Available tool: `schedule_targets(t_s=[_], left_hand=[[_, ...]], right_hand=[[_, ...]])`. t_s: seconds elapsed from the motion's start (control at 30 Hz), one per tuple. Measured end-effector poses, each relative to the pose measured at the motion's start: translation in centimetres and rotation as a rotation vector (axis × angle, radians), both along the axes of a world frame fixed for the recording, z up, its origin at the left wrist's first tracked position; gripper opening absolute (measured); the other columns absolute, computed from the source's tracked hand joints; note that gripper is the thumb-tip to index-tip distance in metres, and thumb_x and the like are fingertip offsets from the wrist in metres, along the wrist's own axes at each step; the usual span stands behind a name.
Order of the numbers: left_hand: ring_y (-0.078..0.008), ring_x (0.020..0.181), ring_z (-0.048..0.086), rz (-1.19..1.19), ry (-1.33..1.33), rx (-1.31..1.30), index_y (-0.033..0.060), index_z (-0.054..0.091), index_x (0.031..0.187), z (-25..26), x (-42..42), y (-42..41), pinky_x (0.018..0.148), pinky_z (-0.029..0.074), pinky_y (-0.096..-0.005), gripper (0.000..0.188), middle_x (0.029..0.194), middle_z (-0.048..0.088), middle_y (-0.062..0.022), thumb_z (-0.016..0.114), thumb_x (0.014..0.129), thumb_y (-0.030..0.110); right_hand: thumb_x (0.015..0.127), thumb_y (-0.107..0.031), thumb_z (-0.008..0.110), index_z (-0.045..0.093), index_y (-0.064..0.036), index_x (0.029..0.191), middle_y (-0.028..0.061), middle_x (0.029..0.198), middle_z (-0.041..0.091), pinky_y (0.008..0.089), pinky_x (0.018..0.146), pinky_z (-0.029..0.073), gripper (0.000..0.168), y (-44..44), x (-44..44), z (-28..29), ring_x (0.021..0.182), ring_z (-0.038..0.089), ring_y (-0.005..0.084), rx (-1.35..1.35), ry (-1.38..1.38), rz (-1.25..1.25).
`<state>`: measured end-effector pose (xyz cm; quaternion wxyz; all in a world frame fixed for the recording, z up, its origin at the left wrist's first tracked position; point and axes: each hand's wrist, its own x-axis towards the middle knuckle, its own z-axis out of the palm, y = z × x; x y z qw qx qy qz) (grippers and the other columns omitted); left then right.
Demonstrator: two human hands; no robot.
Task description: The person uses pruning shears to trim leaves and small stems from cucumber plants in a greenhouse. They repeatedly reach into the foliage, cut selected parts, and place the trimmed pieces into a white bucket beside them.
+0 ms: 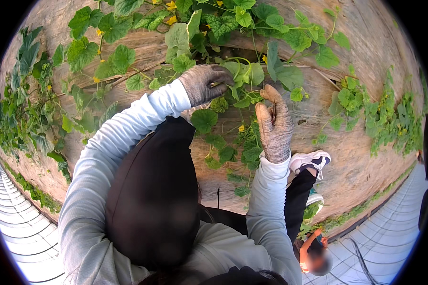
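My left hand [207,84], in a worn grey-brown knit glove, reaches in from the left to a broad pale-green leaf [256,73] and a curling light-green shoot [245,73] of a cucurbit vine. Its fingertips are at the leaf's edge; whether they pinch the stem is hidden. Right of the shoot is my right hand [276,124], in a similar glove, palm turned inward. Thumb and forefinger stand apart beside small leaves and tendrils. A small dark reddish-brown thing [273,113] shows in its palm, too unclear to name. Below, vine leaves [251,154] trail between my forearms.
Vines with yellow flowers [171,19] spread over the dusty film-like ground cover [342,46], at left and right too. My shoe [308,161] rests beside my right forearm, near a white-rimmed container [315,198]. Another person [312,249] is at the lower right, by the ribbed greenhouse wall [381,228].
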<state>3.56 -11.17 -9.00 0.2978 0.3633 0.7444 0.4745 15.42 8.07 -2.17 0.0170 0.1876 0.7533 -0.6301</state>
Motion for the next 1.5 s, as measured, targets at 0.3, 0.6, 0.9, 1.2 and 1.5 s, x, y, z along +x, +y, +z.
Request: schedule_targets(t_s=[0.3,0.6,0.9,1.2,1.5], left_hand=[[-0.0290,0.095,0.057,0.010,-0.008,-0.007,0.0046,0.061,0.099,0.1,0.2,-0.2,0.083,0.047,-0.0363,0.016,0.103,0.060,-0.0110,0.056,0.085,0.012],[-0.0270,0.096,0.057,0.021,0.039,0.003,0.0043,0.061,0.100,-0.1,0.7,-0.5,0.083,0.047,-0.0343,0.017,0.104,0.058,-0.0105,0.056,0.084,0.008],[-0.0279,0.095,0.057,-0.002,0.018,-0.009,0.0049,0.061,0.100,-0.4,1.2,-0.1,0.082,0.048,-0.0354,0.017,0.105,0.057,-0.0101,0.056,0.084,0.008],[-0.0263,0.097,0.057,-0.002,-0.029,-0.031,0.0052,0.061,0.101,-0.3,1.0,-0.3,0.083,0.047,-0.0343,0.017,0.105,0.059,-0.0095,0.056,0.084,0.008],[-0.0171,0.106,0.052,0.315,-0.650,0.146,0.0007,0.054,0.112,-0.9,0.1,-1.9,0.093,0.040,-0.0318,0.026,0.113,0.057,-0.0081,0.053,0.088,0.012]], right_hand=[[0.080,-0.023,0.065,0.060,0.000,0.104,0.0119,0.091,0.064,0.0318,0.073,0.048,0.034,-0.1,-3.6,-1.8,0.078,0.062,0.0229,0.449,-0.274,0.057],[0.076,-0.019,0.062,0.065,-0.005,0.091,0.0116,0.078,0.064,0.0331,0.067,0.047,0.020,0.2,-4.8,-3.4,0.068,0.060,0.0222,0.372,-0.362,0.056],[0.076,-0.009,0.057,0.066,-0.004,0.087,-0.0004,0.067,0.056,0.0223,0.059,0.039,0.015,0.6,-5.5,-2.6,0.061,0.047,0.0078,0.287,-0.445,0.035],[0.081,-0.017,0.057,0.061,-0.004,0.105,0.0118,0.077,0.062,0.0308,0.064,0.047,0.027,1.3,-4.6,-3.6,0.066,0.057,0.0176,0.245,-0.182,-0.061],[0.081,-0.016,0.060,0.054,-0.007,0.117,0.0143,0.093,0.060,0.0394,0.070,0.049,0.038,1.2,-3.2,-0.4,0.082,0.059,0.0308,0.842,0.129,0.185]])
